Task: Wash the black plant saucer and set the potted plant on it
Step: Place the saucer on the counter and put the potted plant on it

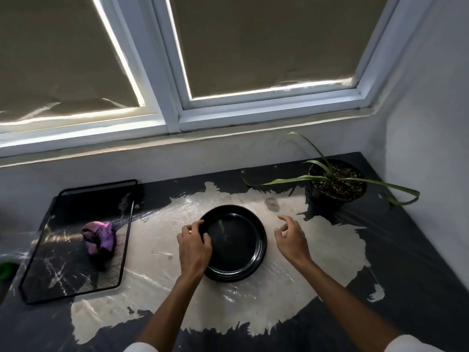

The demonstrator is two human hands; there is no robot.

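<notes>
Head view, left hand (pixel 194 246) covering saucer (pixel 236 242) rim, green object (pixel 6 269) cropped

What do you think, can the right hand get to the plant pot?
Probably yes. The right hand holds nothing, and nothing stands between it and the plant pot further back to its right.

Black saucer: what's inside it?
The black saucer looks bare inside, apart from a small central bump. The left hand grips its left rim. The counter directly beneath the saucer is covered.
</notes>
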